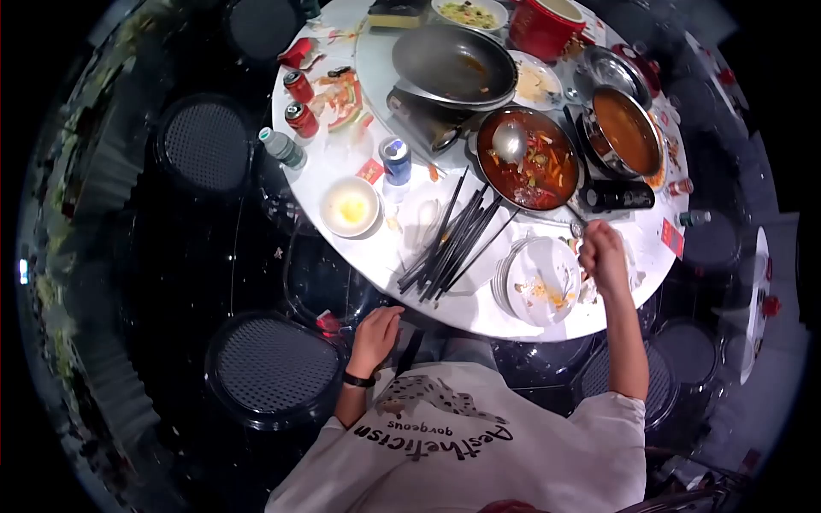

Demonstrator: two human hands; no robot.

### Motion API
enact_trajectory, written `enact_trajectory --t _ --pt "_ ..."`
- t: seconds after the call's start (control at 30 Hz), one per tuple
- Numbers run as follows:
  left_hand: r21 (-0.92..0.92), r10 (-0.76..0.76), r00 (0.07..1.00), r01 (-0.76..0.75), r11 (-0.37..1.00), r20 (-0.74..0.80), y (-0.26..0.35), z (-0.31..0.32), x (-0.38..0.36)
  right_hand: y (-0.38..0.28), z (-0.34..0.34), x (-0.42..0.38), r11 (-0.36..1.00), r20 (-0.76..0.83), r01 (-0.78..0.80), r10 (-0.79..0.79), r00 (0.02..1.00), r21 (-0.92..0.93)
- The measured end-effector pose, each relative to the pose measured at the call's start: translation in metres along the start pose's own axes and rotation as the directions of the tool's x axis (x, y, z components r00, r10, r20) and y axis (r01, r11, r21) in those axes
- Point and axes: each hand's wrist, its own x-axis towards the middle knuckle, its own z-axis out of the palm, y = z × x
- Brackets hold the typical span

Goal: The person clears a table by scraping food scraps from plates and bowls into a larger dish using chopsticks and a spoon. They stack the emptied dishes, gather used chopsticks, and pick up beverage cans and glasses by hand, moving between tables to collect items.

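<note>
My right hand (pixel 604 252) is closed around the handle end of a metal ladle (pixel 510 142). The ladle's bowl rests in a pot of red broth with vegetables (pixel 543 175), its handle slanting down to my fist over the table's near right side. Just left of that hand stands a stack of used white bowls (pixel 547 278), with yellow scraps in the top one. My left hand (pixel 376 333) hangs by the table's near edge, fingers loosely stretched out, holding nothing visible. A bundle of black chopsticks (pixel 453 244) lies on the table beyond it.
The round white table (pixel 333 209) also bears a large dark pan (pixel 453 64), a pot of orange broth (pixel 627 132), a white bowl (pixel 350 207), a blue can (pixel 395 161), red cans (pixel 301 120) and a bottle (pixel 282 148). Dark stools (pixel 272 368) surround it.
</note>
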Motion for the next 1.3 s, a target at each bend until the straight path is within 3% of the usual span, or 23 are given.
enact_trajectory --t 0.07,0.1,0.13,0.2,0.27,0.33,0.47,0.67,0.77,0.87,0.97,1.13,1.2,1.3 --pt "0.059 0.059 0.997 -0.062 0.996 0.051 -0.018 -0.007 0.005 0.023 0.012 -0.02 0.962 -0.018 -0.004 -0.001 1.0 -0.274" --pt "0.061 0.087 0.994 -0.091 0.994 0.062 -0.026 -0.01 0.005 0.04 0.015 -0.022 0.838 0.035 0.132 -0.133 0.99 -0.529" --pt "0.034 0.088 0.994 -0.09 0.995 0.064 -0.029 -0.015 0.005 0.055 0.021 -0.025 0.63 0.088 0.24 -0.263 0.961 -0.739" --pt "-0.009 0.058 0.995 -0.058 0.998 0.082 -0.03 -0.024 0.002 0.076 0.038 -0.033 0.18 0.21 0.283 -0.342 0.916 -0.942" --pt "-0.007 0.072 0.993 -0.072 0.997 0.095 -0.038 -0.028 -0.006 0.101 0.065 -0.036 -0.201 0.246 0.191 -0.297 0.923 -0.961" --pt "-0.008 0.083 0.99 -0.082 0.997 0.112 -0.044 -0.031 -0.014 0.128 0.092 -0.035 -0.331 0.251 0.164 -0.239 0.938 -0.929" --pt "-0.032 0.096 0.988 -0.093 0.995 0.125 -0.05 -0.035 -0.026 0.203 0.135 -0.034 -0.425 0.308 0.178 -0.26 0.915 -0.887" --pt "-0.034 0.043 0.988 -0.038 0.999 0.146 -0.07 -0.036 -0.035 0.294 0.175 -0.025 -0.299 0.199 0.145 -0.156 0.968 -0.943" --pt "-0.059 0.067 0.995 -0.063 0.996 0.074 -0.073 -0.035 -0.033 0.286 0.189 -0.033 -0.315 0.162 0.111 -0.138 0.977 -0.943" --pt "-0.093 0.019 0.999 -0.023 0.995 -0.034 -0.072 -0.045 -0.022 0.263 0.189 -0.049 -0.226 0.218 0.18 -0.154 0.964 -0.957" --pt "-0.148 -0.042 0.977 0.011 0.989 -0.209 -0.067 -0.068 0.009 0.218 0.187 -0.075 -0.051 0.175 0.168 -0.191 0.966 -0.985" --pt "-0.249 -0.076 0.849 -0.067 0.966 -0.523 -0.059 -0.12 0.069 0.199 0.142 -0.118 0.197 0.027 0.081 -0.265 0.964 -0.977" --pt "-0.288 -0.071 0.826 -0.113 0.951 -0.56 -0.053 -0.125 0.085 0.2 0.12 -0.136 0.356 -0.129 -0.023 -0.276 0.953 -0.934" --pt "-0.373 -0.065 0.852 -0.158 0.914 -0.52 -0.038 -0.11 0.091 0.237 0.054 -0.161 0.676 -0.442 -0.12 -0.327 0.836 -0.727"
